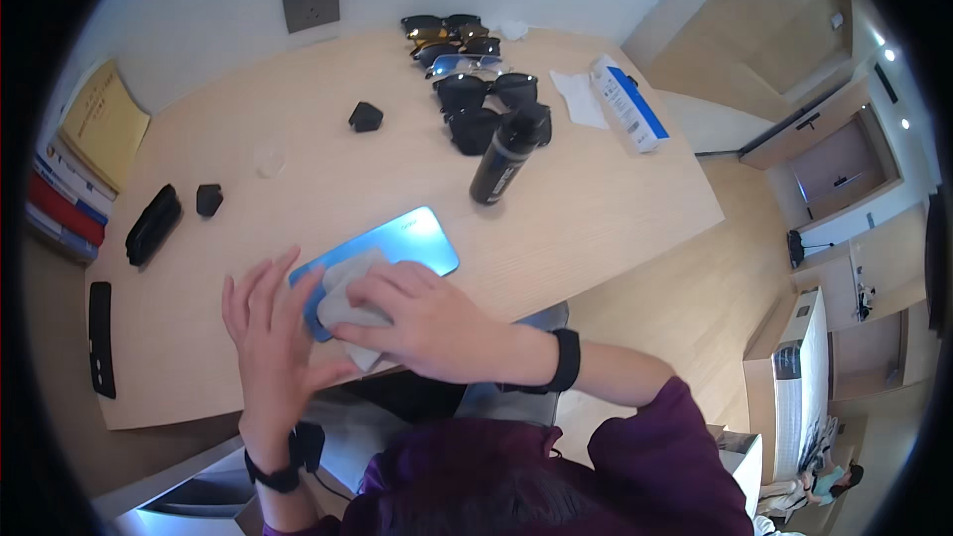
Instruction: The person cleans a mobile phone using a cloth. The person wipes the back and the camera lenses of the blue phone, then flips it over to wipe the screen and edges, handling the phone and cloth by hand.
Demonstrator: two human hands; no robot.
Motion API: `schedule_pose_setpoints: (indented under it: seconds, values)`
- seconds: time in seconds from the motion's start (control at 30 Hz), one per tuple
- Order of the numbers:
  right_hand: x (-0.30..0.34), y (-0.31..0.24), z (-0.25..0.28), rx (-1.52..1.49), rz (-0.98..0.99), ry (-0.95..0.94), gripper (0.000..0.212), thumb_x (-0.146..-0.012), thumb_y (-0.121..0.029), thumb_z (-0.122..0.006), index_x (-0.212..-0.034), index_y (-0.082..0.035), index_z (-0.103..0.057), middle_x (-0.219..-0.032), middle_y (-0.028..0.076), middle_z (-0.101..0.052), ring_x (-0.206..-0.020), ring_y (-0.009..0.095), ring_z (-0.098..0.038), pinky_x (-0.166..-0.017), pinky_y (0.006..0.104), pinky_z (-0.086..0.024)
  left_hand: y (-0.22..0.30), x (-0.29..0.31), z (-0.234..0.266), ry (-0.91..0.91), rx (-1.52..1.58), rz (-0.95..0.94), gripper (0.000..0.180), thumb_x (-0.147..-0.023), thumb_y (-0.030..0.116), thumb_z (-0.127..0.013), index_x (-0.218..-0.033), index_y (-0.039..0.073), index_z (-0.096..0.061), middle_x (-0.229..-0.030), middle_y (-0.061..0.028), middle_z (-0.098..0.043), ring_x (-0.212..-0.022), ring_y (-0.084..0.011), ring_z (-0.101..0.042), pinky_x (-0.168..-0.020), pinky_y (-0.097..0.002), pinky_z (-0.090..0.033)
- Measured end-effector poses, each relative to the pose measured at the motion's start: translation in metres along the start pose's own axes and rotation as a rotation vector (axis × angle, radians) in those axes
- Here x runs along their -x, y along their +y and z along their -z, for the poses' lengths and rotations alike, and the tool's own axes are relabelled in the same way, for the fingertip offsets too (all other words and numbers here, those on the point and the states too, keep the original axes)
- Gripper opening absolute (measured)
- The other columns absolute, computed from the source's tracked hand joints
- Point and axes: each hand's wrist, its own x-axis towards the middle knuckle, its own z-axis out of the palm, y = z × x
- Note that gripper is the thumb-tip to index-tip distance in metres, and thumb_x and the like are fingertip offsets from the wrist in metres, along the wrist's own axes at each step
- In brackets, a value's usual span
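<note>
A shiny blue smartphone point(422, 238) lies back-up near the front edge of the desk. Bunched in my right hand point(422, 323) is a pale grey wipe point(342, 293), pressed over the phone's near left part. The fingers of that hand are closed round the wipe. My left hand point(273, 328) is at the phone's left end with its fingers spread and its thumb reaching toward the wipe. Whether its fingertips touch the phone I cannot tell. Part of the phone is hidden by the wipe and my hands.
Beyond the phone stands a black spray bottle point(501, 164), with several sunglasses point(486, 91) in a row behind it. A white and blue box point(630, 104) sits at right. Books point(74, 189), a black case point(154, 225) and a black strip-shaped device point(101, 337) are at left.
</note>
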Motion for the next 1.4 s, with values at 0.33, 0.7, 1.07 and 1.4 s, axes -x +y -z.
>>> schedule_pose_setpoints:
  seconds: [0.33,0.7,1.07,1.4]
  values:
    - [0.038,0.035,0.118,0.115,-0.137,0.416,0.022,-0.074,0.001,-0.074,-0.094,-0.004,-0.066,-0.118,0.014,-0.067,-0.107,0.033,-0.066,-0.095,0.0452,-0.05,0.017,0.02,0.009,-0.164,-0.18,-0.119,0.06,-0.079,0.027,-0.08,-0.135,0.014,-0.062,-0.136,-0.0058,-0.063,-0.13,-0.0285,-0.055,-0.122,-0.0643,-0.014]
    - [0.17,0.264,0.217,-0.036,-1.09,0.691,0.078,-0.092,-0.036,-0.076,-0.151,0.001,-0.04,-0.13,0.026,-0.058,-0.125,0.034,-0.055,-0.109,0.0455,-0.041,0.033,0.02,-0.008,-0.038,-0.183,-0.077,0.049,-0.079,0.017,-0.077,-0.126,0.005,-0.068,-0.129,-0.0073,-0.067,-0.118,-0.0286,-0.059,-0.115,-0.0591,-0.032]
    - [0.101,0.245,0.185,0.548,-0.937,0.418,0.069,-0.098,-0.033,-0.064,-0.153,-0.002,-0.038,-0.13,0.025,-0.061,-0.112,0.035,-0.065,-0.096,0.0441,-0.052,0.032,0.021,-0.013,0.04,-0.124,-0.053,0.049,-0.074,0.013,-0.079,-0.121,0.004,-0.07,-0.129,-0.0081,-0.068,-0.118,-0.0298,-0.059,-0.114,-0.055,-0.035]
    - [0.127,0.112,0.159,-0.477,-0.792,0.977,0.056,-0.1,-0.01,-0.058,-0.152,-0.004,-0.038,-0.135,0.014,-0.055,-0.117,0.019,-0.059,-0.092,0.0337,-0.055,0.017,0.026,-0.029,0.105,0.072,0.017,0.051,-0.06,0.013,-0.082,-0.109,0.006,-0.07,-0.117,-0.0079,-0.069,-0.112,-0.0338,-0.057,-0.103,-0.0501,-0.044]
